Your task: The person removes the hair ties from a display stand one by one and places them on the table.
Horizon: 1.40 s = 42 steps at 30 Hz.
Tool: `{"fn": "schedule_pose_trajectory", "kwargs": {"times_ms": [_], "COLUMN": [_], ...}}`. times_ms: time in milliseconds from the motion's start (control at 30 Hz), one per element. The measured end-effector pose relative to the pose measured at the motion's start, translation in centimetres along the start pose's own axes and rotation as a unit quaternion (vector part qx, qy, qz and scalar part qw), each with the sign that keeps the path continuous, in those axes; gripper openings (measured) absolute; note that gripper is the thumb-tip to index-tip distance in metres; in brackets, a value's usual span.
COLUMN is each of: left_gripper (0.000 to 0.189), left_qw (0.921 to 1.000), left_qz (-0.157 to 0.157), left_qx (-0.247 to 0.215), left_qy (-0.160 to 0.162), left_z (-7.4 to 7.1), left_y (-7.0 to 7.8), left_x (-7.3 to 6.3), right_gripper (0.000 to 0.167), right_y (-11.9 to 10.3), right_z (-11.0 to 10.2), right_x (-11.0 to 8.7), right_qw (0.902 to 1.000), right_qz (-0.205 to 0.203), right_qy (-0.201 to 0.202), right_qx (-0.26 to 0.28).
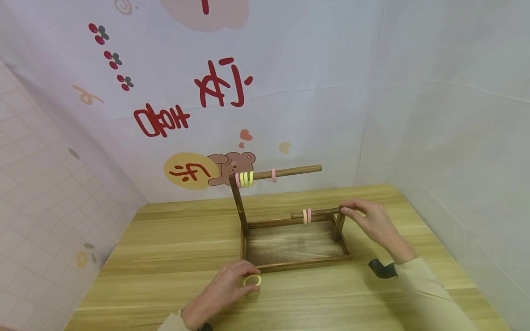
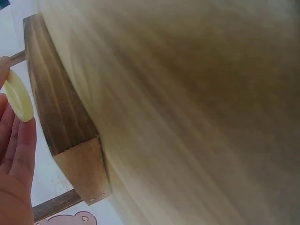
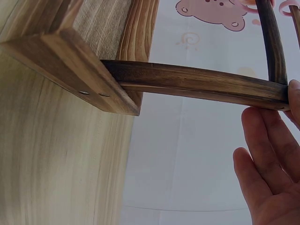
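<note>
My left hand (image 1: pixel 225 287) pinches a pale yellow ring (image 1: pixel 253 285) between thumb and fingers, in front of the near left corner of a brown wooden rack (image 1: pixel 296 265). In the left wrist view the ring (image 2: pixel 19 97) stands close to the rack's side. My right hand (image 1: pixel 374 224) grips the top of the short right post (image 1: pixel 338 226), where the lower rod (image 1: pixel 325 212) joins it. In the right wrist view, fingertips (image 3: pixel 255 119) touch the post's end. A yellow ring (image 1: pixel 305 216) and a pink ring (image 1: pixel 309 215) hang side by side on the lower rod.
From the tall left post (image 1: pixel 239 207) a longer upper rod (image 1: pixel 298 171) points right. Several yellow rings (image 1: pixel 246 179) and a pink one bunch at its post end, with another pink ring (image 1: pixel 273 175) farther out. A printed cloth (image 1: pixel 306 105) hangs behind the wooden table (image 1: pixel 174 248).
</note>
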<state>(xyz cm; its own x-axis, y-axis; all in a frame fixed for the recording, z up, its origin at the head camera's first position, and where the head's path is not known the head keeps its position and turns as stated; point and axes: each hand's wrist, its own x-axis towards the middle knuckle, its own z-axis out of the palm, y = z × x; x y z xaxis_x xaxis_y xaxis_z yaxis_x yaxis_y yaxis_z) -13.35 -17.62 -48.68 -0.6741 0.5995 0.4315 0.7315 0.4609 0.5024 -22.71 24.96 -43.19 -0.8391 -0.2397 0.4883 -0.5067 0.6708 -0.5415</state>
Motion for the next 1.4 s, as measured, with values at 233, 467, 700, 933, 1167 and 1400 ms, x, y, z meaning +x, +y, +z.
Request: {"fn": "schedule_pose_trajectory", "kwargs": {"times_ms": [233, 467, 700, 933, 1167, 1400], "left_gripper": [0.032, 0.031, 0.033, 0.032, 0.036, 0.029], "left_qw": [0.9987, 0.9942, 0.9896, 0.9893, 0.9886, 0.9913], "left_qz": [-0.026, -0.057, -0.049, -0.018, -0.008, -0.011], "left_qx": [-0.017, 0.001, 0.060, 0.059, 0.075, 0.059], "left_qy": [-0.040, -0.091, -0.122, -0.132, -0.130, -0.117], "left_z": [0.2, 0.4, 0.4, 0.4, 0.2, -0.1], "left_y": [0.0, -0.3, -0.5, -0.6, -0.4, 0.5], "left_x": [-0.5, -0.7, -0.8, -1.0, -1.2, -0.9], "right_gripper": [0.021, 0.021, 0.022, 0.022, 0.021, 0.021], "right_y": [0.1, 0.0, 0.0, -0.1, -0.2, -0.2], "right_z": [0.0, -0.1, -0.1, -0.1, -0.1, -0.1], "right_x": [0.0, -0.1, -0.1, 0.0, -0.1, -0.1], "right_qw": [1.0000, 0.9999, 1.0000, 0.9999, 0.9999, 0.9999], "right_qz": [0.002, 0.008, 0.005, 0.008, 0.010, 0.009], "right_qy": [-0.002, -0.006, -0.005, -0.008, -0.006, -0.004], "right_qx": [0.001, 0.000, -0.001, 0.000, 0.005, 0.005]}}
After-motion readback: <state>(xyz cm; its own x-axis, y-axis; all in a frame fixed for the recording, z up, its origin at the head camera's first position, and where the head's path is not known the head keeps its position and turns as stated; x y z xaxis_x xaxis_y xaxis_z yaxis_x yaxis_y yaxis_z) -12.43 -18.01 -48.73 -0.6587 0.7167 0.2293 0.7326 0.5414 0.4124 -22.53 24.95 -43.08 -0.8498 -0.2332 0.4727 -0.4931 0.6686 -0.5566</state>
